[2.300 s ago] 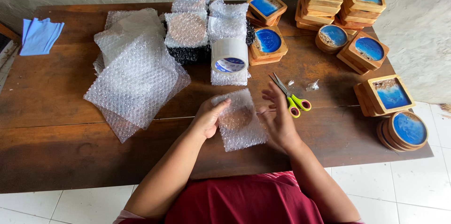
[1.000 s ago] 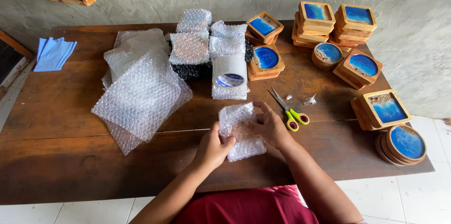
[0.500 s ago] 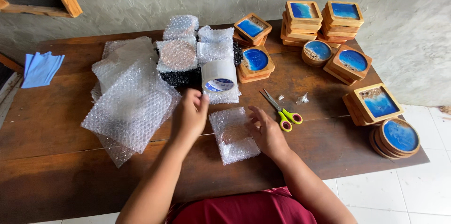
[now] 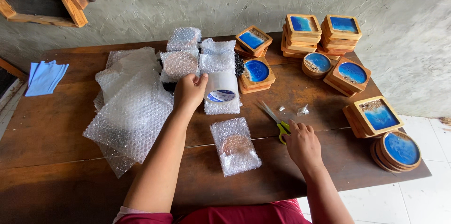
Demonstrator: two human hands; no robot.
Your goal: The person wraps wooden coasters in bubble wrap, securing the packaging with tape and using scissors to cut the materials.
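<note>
White tape roll (image 4: 221, 87) under left hand (image 4: 189, 91); right hand (image 4: 303, 144) on scissors (image 4: 277, 120).

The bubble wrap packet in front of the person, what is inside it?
Inside the small clear bubble wrap packet a round brownish shape shows through, like the round wooden coasters at the table edge. Its top face and colour are blurred by the wrap, so details cannot be told.

Single head view, steeply down over the wooden table (image 4: 56, 125).
</note>
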